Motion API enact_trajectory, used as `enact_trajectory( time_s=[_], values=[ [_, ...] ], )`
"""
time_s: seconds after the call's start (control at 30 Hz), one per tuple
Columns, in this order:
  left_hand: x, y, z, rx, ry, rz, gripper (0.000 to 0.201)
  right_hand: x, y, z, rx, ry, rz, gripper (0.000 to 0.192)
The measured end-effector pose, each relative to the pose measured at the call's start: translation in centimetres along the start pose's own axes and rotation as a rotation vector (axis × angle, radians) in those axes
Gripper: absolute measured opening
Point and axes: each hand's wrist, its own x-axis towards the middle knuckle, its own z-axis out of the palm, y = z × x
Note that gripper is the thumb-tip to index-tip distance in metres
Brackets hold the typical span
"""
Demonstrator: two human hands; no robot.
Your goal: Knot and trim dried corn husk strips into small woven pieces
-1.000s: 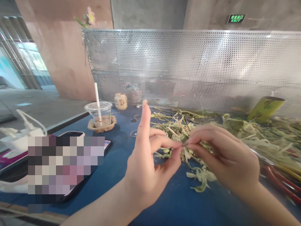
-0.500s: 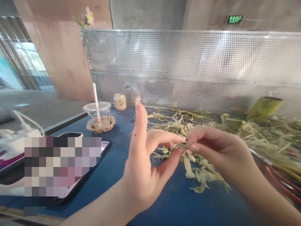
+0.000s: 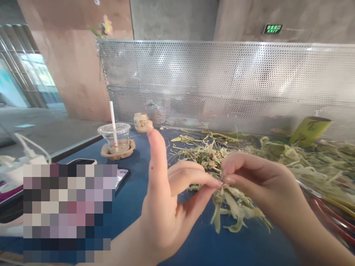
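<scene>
My left hand [image 3: 163, 210] pinches with its thumb against its bent fingers, while one finger points straight up. Its fingertips meet those of my right hand [image 3: 260, 181], whose thumb and forefinger are also pressed together. Between them is the upper end of a bunch of dried plant leaves [image 3: 237, 210]; its pale green, curling leaves hang down over the blue tabletop [image 3: 199, 240]. The exact bit in each pinch is mostly hidden by the fingers. Just behind the hands lies a heap of thin dried plant strands [image 3: 208, 153].
More dried leaves [image 3: 318, 159] spread along the right, with a tilted yellow-green container [image 3: 310, 131] behind. A red-handled tool [image 3: 330, 214] lies near my right forearm. At left stand a lidded plastic cup [image 3: 122, 142] and a phone [image 3: 123, 176]. A perforated metal screen [image 3: 194, 74] closes the back.
Both hands sit slightly lower in the view, still pinching together. My left hand's raised finger has shifted left, and the hanging leaves have swung a little. The camera has tilted slightly upward.
</scene>
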Motion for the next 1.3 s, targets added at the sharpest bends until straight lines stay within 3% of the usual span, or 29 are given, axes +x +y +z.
enact_trajectory(
  time_s=[0.17,0.33,0.47,0.7,0.93,1.07,1.3],
  values=[
    [0.0,-0.1,0.1,-0.049,0.018,0.003,0.099,-0.2,0.1,0.1,-0.150,0.046,-0.135,0.009],
    [-0.2,0.2,0.5,-0.171,0.101,-0.134,0.103,-0.5,0.3,0.6,-0.307,0.143,-0.327,0.009],
    [-0.5,0.3,0.8,-0.198,0.106,-0.234,0.110,-0.6,0.1,0.9,-0.362,0.145,-0.357,0.009],
    [-0.4,0.4,0.9,-0.248,0.106,-0.310,0.095,-0.5,-0.3,0.9,-0.201,0.196,-0.119,0.005],
    [-0.5,0.3,0.8,-0.191,0.084,-0.213,0.085,-0.2,0.1,0.2,-0.005,0.051,0.091,0.014],
    [-0.5,0.2,0.8,-0.136,0.031,-0.169,0.084,-0.1,0.1,0.1,0.030,0.032,0.151,0.015],
    [-0.5,0.4,1.0,-0.197,0.097,-0.262,0.084,-0.3,-0.4,0.6,0.091,0.046,0.183,0.015]
  ],
)
